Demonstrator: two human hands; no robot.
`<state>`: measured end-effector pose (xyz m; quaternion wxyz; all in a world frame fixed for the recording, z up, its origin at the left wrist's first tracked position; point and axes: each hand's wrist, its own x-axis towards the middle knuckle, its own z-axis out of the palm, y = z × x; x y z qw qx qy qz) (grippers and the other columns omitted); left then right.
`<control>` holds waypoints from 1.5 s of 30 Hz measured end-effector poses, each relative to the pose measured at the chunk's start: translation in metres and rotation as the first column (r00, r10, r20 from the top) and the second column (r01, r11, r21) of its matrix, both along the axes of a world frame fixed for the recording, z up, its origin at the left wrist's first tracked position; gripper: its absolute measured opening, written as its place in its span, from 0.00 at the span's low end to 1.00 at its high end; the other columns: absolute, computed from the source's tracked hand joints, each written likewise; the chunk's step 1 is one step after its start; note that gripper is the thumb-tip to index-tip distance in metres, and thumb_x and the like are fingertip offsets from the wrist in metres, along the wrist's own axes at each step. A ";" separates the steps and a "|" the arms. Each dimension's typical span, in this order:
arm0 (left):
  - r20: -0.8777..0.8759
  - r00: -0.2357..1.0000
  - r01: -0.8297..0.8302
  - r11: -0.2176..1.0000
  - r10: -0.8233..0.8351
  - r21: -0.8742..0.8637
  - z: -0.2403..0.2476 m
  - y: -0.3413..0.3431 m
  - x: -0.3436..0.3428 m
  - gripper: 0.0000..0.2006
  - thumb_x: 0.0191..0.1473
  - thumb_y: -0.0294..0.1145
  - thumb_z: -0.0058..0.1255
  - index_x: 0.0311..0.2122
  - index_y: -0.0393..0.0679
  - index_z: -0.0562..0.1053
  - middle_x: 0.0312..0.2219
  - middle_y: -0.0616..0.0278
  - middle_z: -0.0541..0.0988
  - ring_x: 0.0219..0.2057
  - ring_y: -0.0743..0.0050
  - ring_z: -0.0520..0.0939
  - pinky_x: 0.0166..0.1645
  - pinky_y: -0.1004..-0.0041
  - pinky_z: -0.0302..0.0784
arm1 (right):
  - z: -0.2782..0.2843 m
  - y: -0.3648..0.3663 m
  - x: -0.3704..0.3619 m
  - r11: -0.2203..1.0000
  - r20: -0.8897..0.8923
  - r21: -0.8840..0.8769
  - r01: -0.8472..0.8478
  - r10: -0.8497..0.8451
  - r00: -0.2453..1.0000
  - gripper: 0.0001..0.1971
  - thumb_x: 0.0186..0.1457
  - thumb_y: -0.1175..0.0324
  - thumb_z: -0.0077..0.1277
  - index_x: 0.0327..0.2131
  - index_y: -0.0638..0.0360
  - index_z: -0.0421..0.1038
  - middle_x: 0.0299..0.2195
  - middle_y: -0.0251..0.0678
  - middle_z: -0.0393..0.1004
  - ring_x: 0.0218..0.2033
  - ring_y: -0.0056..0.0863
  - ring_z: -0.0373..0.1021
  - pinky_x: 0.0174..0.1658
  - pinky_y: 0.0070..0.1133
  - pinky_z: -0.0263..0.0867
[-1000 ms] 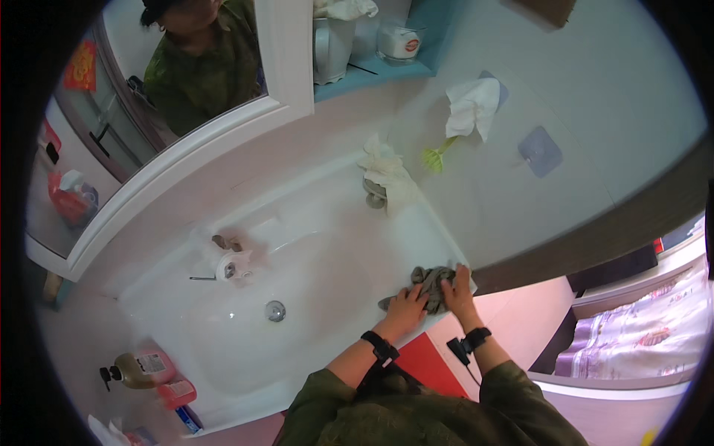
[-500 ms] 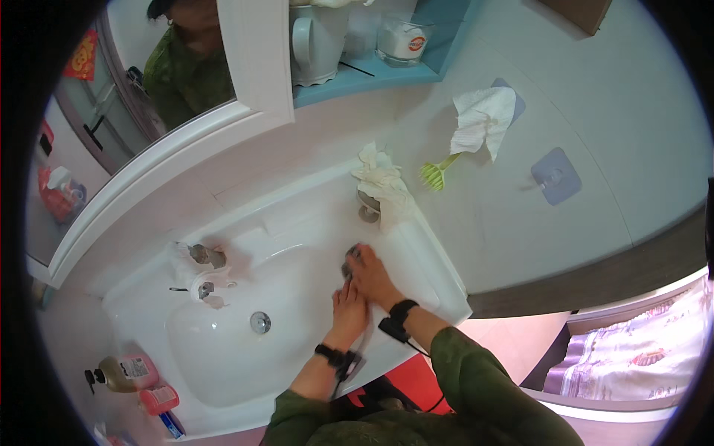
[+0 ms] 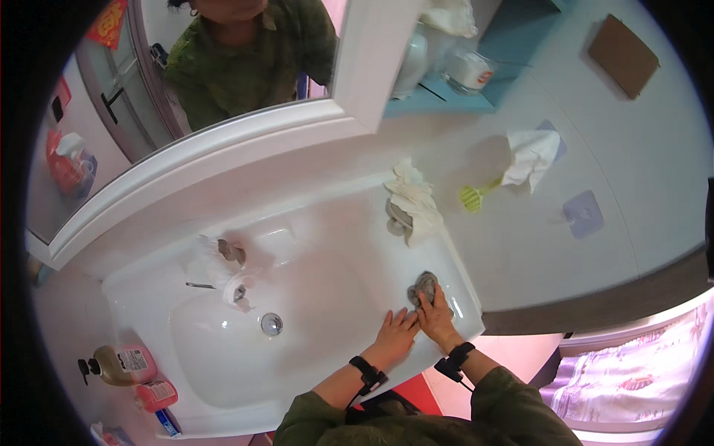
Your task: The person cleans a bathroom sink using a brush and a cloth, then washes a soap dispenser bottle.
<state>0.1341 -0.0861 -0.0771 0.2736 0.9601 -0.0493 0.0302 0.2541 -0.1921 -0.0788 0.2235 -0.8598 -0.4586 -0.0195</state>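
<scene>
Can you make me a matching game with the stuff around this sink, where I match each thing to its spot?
Things:
1. grey cloth
2. soap pump bottle
3. white gloves
4. drain plug

Places:
A. draped on the sink's back right corner
B. in the middle of the basin
C. under the right hand on the sink's right rim
D. standing at the sink's left end

Pairs: 1-C, 2-D, 3-A, 4-B

A crumpled grey cloth (image 3: 422,286), seemingly damp, lies on the sink's (image 3: 223,349) right rim.
</scene>
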 end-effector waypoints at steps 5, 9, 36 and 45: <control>-0.026 0.982 -0.188 0.982 0.189 0.031 0.003 0.043 -0.007 0.25 0.44 0.35 0.43 0.50 0.44 0.56 0.50 0.56 0.56 0.52 0.48 0.54 0.51 0.51 0.50 | -0.006 0.096 0.031 0.996 0.061 0.062 -0.069 0.066 0.996 0.20 0.42 0.76 0.44 0.43 0.57 0.62 0.47 0.54 0.53 0.44 0.49 0.56 0.44 0.35 0.56; -0.188 0.926 -0.347 0.934 0.326 -0.088 0.005 0.089 -0.011 0.26 0.47 0.34 0.40 0.51 0.39 0.53 0.51 0.52 0.54 0.52 0.46 0.52 0.54 0.57 0.47 | -0.014 0.175 0.046 0.996 0.150 0.084 0.027 -0.039 0.988 0.21 0.37 0.74 0.48 0.42 0.54 0.63 0.48 0.53 0.52 0.43 0.47 0.57 0.43 0.34 0.57; 0.007 0.698 -0.666 0.652 0.716 -0.362 -0.010 0.184 -0.125 0.26 0.47 0.37 0.41 0.47 0.31 0.54 0.36 0.33 0.66 0.30 0.37 0.71 0.37 0.54 0.65 | 0.000 0.258 -0.019 0.913 0.143 0.015 -0.407 0.401 0.905 0.16 0.33 0.77 0.47 0.32 0.54 0.69 0.44 0.39 0.60 0.39 0.40 0.60 0.39 0.30 0.61; -0.144 0.662 -0.745 0.624 0.736 -0.236 -0.017 0.191 -0.142 0.19 0.46 0.35 0.42 0.39 0.27 0.62 0.39 0.34 0.64 0.39 0.41 0.67 0.44 0.58 0.60 | -0.006 0.341 -0.069 0.912 0.134 -0.080 -0.402 0.410 0.902 0.18 0.35 0.70 0.49 0.36 0.51 0.66 0.47 0.40 0.56 0.39 0.40 0.60 0.38 0.30 0.62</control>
